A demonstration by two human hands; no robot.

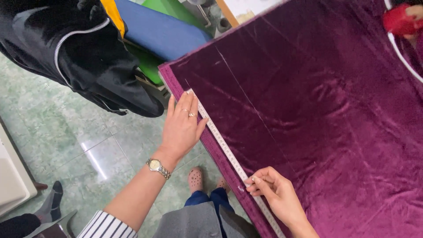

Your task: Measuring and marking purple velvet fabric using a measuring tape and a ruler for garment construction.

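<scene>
Tape measure (pixel 222 145) lies along velvet (pixel 308 110) edge under both hands' fingers (pixel 187 103).

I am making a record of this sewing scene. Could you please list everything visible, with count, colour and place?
Velvet fabric sheet: one, deep purple, spread over the table, right.
Tape measure: one, white, along the fabric's left edge.
Jacket with zip: one, black, top left.
Padded board: one, blue, top centre.
Tiled floor: pale green, left.
Wristwatch: one, silver, left wrist.
Left hand: flat on the tape.
Right hand: pinching the tape.
</scene>
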